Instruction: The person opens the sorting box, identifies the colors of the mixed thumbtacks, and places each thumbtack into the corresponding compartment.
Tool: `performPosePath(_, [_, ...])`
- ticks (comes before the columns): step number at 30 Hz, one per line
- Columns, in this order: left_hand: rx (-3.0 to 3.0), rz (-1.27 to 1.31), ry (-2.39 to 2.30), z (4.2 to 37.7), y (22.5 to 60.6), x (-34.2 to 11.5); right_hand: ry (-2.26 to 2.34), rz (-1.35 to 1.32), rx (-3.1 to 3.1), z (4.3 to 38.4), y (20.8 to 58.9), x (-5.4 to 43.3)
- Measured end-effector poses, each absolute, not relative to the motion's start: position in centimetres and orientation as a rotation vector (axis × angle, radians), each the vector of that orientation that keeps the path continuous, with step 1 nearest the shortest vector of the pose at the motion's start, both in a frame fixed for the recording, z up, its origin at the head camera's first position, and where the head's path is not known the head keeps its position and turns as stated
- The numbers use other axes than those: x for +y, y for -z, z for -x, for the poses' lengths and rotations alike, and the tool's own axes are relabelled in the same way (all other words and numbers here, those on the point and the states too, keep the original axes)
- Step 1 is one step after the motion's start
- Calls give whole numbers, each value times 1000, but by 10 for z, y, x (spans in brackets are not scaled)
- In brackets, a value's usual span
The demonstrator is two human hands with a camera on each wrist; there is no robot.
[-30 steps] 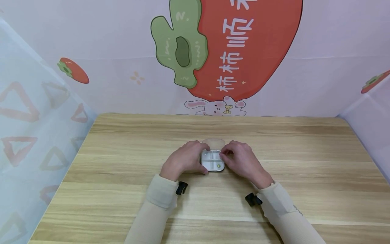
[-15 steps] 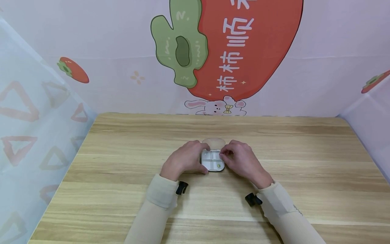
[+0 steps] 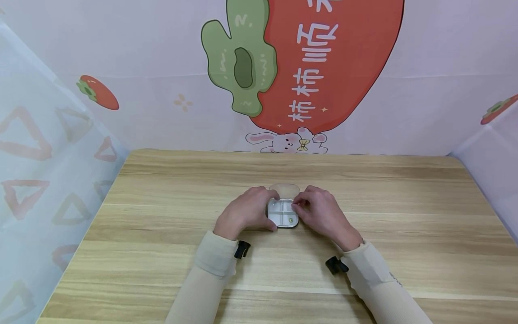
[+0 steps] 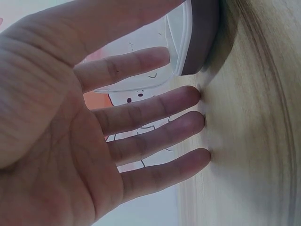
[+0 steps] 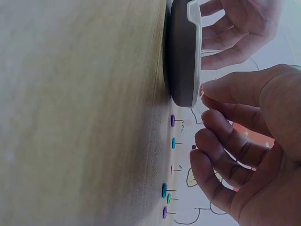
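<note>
A small square pill case (image 3: 275, 219) with four white compartments lies on the table, its clear lid (image 3: 284, 191) folded back. One small green-yellow piece (image 3: 290, 220) sits in the near right compartment. My left hand (image 3: 245, 209) holds the case from the left, thumb at the near edge and index finger by the hinge. Its other fingers (image 4: 160, 134) are extended, tips on the table. My right hand (image 3: 321, 213) is over the far right compartment. Between its thumb and index finger it pinches a tiny reddish-brown piece (image 5: 201, 90), mostly hidden; its kind cannot be told.
The wooden table (image 3: 404, 202) extends around the case. A printed cloth (image 3: 162, 54) hangs behind it, with another at each side. In the right wrist view, several small coloured discs with thin stems, like thumbtacks (image 5: 164, 190), show beyond the case.
</note>
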State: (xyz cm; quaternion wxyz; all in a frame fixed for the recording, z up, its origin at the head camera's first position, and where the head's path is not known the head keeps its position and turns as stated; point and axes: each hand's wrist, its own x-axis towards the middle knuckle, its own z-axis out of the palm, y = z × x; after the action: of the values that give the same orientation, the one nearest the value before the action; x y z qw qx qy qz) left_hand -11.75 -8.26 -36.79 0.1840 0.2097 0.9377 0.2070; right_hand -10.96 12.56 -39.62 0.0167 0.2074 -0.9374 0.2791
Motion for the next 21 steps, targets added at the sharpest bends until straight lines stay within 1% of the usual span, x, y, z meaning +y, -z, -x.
performPosePath(21, [2644,-588,-591,117,368,-83,-864,-652,-2920,110,397,125])
